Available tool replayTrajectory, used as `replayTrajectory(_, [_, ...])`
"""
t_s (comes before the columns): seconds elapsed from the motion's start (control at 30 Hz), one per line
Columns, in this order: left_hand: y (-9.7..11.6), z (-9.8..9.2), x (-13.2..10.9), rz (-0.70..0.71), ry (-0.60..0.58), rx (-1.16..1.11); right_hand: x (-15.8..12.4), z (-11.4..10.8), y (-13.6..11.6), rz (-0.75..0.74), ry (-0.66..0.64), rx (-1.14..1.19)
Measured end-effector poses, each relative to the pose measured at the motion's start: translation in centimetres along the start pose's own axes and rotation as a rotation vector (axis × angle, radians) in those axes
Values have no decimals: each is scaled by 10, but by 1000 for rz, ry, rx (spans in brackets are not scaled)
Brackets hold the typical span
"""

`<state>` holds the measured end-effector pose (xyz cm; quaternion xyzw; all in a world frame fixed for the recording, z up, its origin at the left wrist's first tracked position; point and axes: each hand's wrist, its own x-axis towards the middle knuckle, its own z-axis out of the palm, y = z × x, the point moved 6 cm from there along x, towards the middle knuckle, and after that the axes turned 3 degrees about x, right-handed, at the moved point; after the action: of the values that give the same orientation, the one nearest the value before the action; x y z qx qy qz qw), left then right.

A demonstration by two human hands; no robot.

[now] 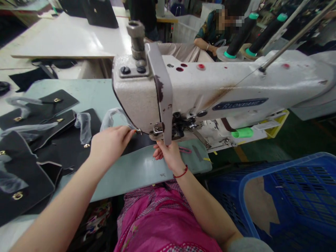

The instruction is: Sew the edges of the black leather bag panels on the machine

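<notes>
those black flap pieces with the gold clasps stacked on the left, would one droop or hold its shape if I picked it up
The black flap pieces lie flat with crisp edges, so probably fairly stiff, bending only slightly. Each gold clasp may weight one end. The loose plastic wrap could feel slippery.

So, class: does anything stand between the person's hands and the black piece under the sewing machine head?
Nothing visible does. The left hand rests on the black piece beside the sewing machine head; the right hand sits just below the head, which hides its fingertips.

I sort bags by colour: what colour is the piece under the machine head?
Black, seen in the head view: the piece lies under the sewing machine.
</notes>
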<state>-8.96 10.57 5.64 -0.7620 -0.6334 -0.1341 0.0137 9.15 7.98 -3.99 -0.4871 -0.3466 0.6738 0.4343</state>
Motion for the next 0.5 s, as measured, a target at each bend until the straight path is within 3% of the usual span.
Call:
replayTrajectory(0.07, [20,-5,-31,-80,76,-246,-1,1,-2,0,2,0])
replayTrajectory(0.1, [31,6,-46,-107,-1,-499,-2,1,-3,-4,-1,-4])
replayTrajectory(0.17, [51,44,-70,-249,-246,-1011,-3,1,-6,-19,3,-18])
replayTrajectory(0.27, [66,91,-78,-545,-350,-1549,-2,0,-7,-48,15,-41])
replayTrajectory(0.37, [68,109,-59,-670,-339,-1715,0,0,-7,-74,6,-70])
replayTrajectory(0.5, [59,110,-42,-820,-290,-1628,-4,0,-9,-102,-8,-102])
